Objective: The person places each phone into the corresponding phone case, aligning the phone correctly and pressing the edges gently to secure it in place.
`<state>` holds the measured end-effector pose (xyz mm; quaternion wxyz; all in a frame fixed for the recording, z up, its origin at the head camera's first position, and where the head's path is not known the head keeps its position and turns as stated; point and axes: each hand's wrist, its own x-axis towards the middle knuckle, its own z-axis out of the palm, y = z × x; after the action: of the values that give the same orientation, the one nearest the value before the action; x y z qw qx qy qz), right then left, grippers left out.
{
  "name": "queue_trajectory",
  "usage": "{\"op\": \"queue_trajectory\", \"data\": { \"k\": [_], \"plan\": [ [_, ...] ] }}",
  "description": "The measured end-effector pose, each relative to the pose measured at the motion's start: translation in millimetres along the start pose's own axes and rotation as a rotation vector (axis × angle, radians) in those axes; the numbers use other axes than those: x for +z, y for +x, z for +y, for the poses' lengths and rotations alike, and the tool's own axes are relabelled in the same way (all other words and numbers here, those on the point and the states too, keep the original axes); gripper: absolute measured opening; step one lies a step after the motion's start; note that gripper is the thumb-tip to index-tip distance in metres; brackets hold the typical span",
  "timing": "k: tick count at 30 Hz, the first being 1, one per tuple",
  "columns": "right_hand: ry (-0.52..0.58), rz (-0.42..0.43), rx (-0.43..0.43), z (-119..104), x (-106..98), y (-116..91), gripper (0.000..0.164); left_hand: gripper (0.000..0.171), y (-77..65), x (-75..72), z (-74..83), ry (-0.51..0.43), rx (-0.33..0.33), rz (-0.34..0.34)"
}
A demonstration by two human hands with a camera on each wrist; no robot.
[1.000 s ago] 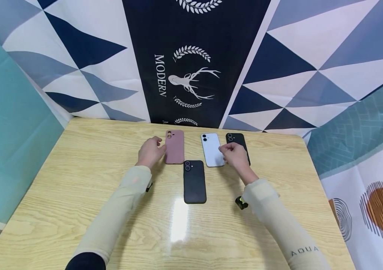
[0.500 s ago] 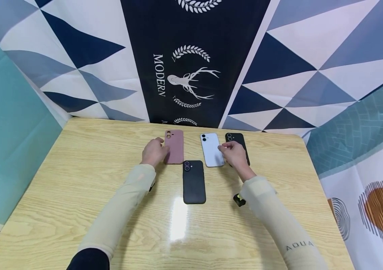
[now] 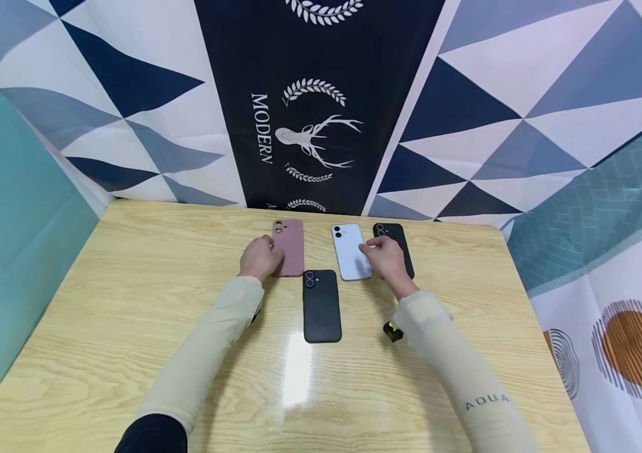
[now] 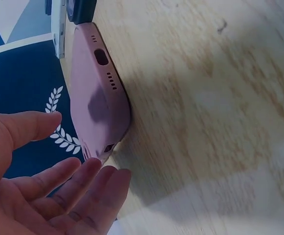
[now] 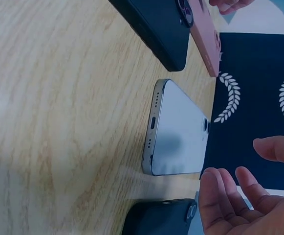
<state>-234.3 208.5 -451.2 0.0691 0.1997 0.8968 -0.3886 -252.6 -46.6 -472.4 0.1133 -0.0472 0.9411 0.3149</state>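
My left hand (image 3: 259, 258) is at the left edge of a pink phone case (image 3: 292, 246), overlapping its edge in the head view. In the left wrist view its thumb and loosely bent fingers stand apart, and the pink case (image 4: 95, 88) lies beyond them with its port cutout showing. Whether a phone is inside, I cannot tell. My right hand (image 3: 387, 258) hovers between a white phone (image 3: 349, 251) and a black phone (image 3: 403, 238), partly covering the black one. In the right wrist view its thumb and fingers hold nothing, near the white phone (image 5: 178, 137).
Another black phone (image 3: 322, 308) lies nearer on the wooden table (image 3: 128, 327), between and in front of the pink case and the white phone. A patterned curtain (image 3: 309, 126) hangs behind the table's back edge. More fabric (image 3: 610, 283) hangs at the right.
My left hand has moved right, onto the pink case's left edge. My right hand stays almost in place beside the white phone. The phones lie as before; the head view has shifted slightly.
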Motion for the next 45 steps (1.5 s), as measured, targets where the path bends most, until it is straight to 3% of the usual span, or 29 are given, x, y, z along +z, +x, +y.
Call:
{"op": "queue_trajectory", "data": {
  "k": [28, 38, 45],
  "plan": [
    [-0.054, -0.050, 0.064, 13.0, 11.8, 17.2, 0.038, 0.038, 7.4, 6.6, -5.5, -0.007, -0.055, 0.015],
    [-0.091, -0.042, 0.052, 14.1, 16.3, 20.2, 0.040, 0.041, 13.3, 13.3, -6.4, -0.005, -0.048, 0.035],
    [-0.143, -0.021, 0.017, 10.1, 20.5, 22.7, 0.031, 0.039, 19.0, 17.0, -7.1, -0.001, -0.049, 0.053]
  ]
}}
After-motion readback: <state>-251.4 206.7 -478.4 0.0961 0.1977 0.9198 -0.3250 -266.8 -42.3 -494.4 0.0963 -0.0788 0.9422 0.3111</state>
